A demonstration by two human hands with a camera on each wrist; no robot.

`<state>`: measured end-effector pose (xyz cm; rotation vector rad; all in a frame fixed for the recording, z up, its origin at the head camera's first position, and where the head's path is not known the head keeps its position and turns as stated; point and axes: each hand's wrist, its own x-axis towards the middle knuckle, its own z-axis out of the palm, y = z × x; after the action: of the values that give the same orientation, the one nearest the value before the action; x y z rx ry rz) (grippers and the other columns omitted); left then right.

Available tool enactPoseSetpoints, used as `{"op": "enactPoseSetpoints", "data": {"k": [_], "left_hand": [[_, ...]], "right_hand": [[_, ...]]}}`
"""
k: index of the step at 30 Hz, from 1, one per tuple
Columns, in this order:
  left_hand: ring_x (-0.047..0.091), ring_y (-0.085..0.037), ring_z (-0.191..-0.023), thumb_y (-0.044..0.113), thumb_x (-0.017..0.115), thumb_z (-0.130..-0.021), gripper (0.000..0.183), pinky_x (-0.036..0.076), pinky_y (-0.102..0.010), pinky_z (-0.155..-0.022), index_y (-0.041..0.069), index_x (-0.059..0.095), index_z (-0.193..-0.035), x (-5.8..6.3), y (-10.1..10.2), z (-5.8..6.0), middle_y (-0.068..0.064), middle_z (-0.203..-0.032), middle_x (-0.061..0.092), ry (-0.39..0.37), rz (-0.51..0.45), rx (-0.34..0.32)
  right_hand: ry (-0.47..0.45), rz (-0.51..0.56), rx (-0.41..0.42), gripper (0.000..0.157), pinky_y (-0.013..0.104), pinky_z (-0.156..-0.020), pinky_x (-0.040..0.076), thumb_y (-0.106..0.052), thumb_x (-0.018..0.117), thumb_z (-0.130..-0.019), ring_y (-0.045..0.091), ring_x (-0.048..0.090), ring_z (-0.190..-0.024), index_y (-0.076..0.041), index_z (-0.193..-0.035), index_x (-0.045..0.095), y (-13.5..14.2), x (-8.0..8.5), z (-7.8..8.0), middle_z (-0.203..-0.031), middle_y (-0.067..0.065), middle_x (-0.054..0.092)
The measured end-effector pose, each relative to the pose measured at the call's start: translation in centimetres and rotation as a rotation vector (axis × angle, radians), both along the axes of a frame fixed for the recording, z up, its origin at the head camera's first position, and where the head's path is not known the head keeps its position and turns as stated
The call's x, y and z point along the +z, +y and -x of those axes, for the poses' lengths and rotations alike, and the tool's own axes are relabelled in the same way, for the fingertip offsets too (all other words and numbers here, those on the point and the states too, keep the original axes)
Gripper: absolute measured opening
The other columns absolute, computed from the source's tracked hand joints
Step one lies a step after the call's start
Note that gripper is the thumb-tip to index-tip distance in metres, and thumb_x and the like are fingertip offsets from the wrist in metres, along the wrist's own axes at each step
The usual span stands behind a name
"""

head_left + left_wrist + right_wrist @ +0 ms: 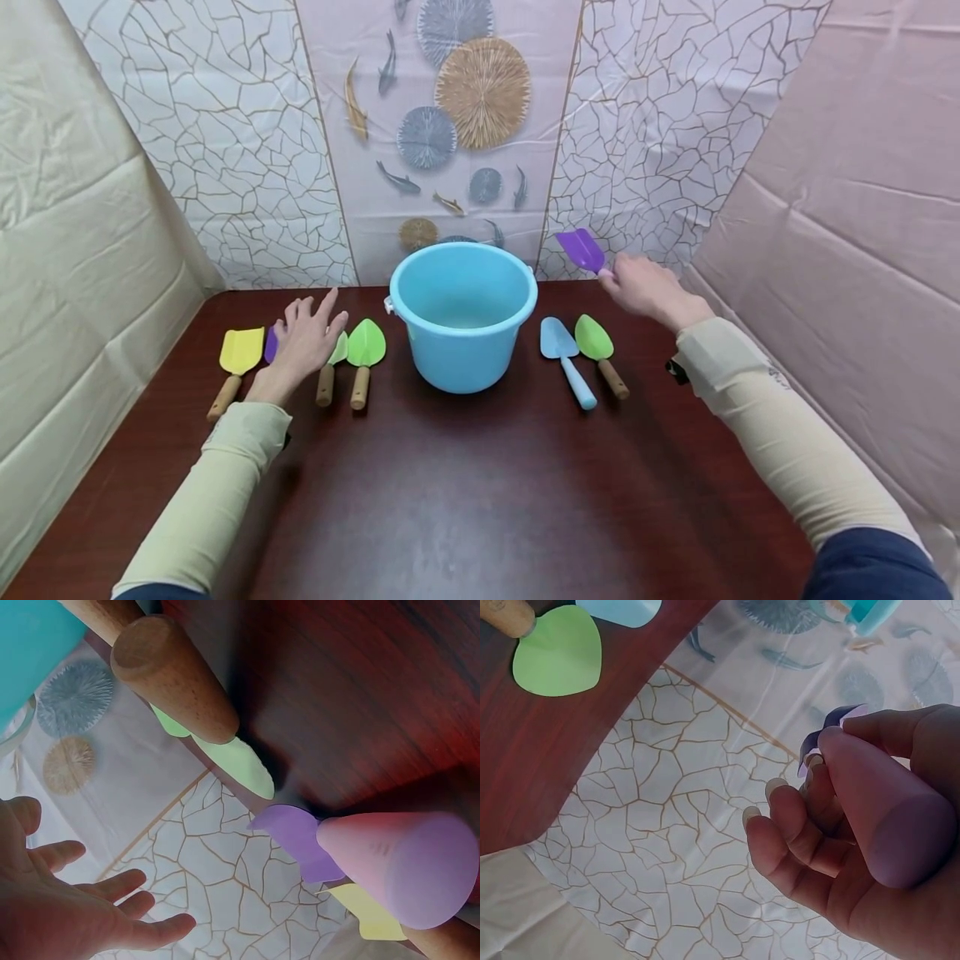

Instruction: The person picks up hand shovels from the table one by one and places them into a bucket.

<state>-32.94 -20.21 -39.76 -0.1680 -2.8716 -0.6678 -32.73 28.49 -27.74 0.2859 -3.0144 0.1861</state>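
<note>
My right hand (pixel 643 287) grips a purple hand trowel (pixel 582 249) by its pink-purple handle (pixel 885 802), raised above the table's right side. With fingers spread and nothing held, my left hand (pixel 306 340) hovers over a second purple trowel (pixel 307 841), which it partly hides in the head view. That trowel's pinkish handle stands out in the left wrist view. Beside it lie a yellow trowel (pixel 242 351), a pale green trowel (pixel 326 383) and a bright green trowel (pixel 367 342). Below the right hand rest a light blue trowel (pixel 558 338) and a green trowel (pixel 594 337).
A light blue bucket (pixel 463 354) stands upright at the middle back of the dark reddish-brown table (pixel 465 492). Patterned cloth (pixel 247 133) hangs behind the table, and plain cloth (pixel 840 167) borders both sides.
</note>
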Motion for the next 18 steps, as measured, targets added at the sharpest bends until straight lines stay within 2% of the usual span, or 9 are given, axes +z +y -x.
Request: {"op": "enactPoseSetpoints", "data": {"k": [18], "left_hand": [[0.007, -0.049, -0.142, 0.045, 0.03, -0.103, 0.059, 0.006, -0.075, -0.105, 0.019, 0.018, -0.155, -0.34, 0.06, 0.1, -0.033, -0.152, 0.02, -0.005, 0.007, 0.014]], "right_hand": [[0.014, -0.012, 0.016, 0.032, 0.039, -0.054, 0.038, -0.03, 0.035, -0.099, 0.026, 0.048, -0.065, -0.007, -0.079, 0.044, -0.96, 1.03, -0.48, -0.071, 0.009, 0.044]]}}
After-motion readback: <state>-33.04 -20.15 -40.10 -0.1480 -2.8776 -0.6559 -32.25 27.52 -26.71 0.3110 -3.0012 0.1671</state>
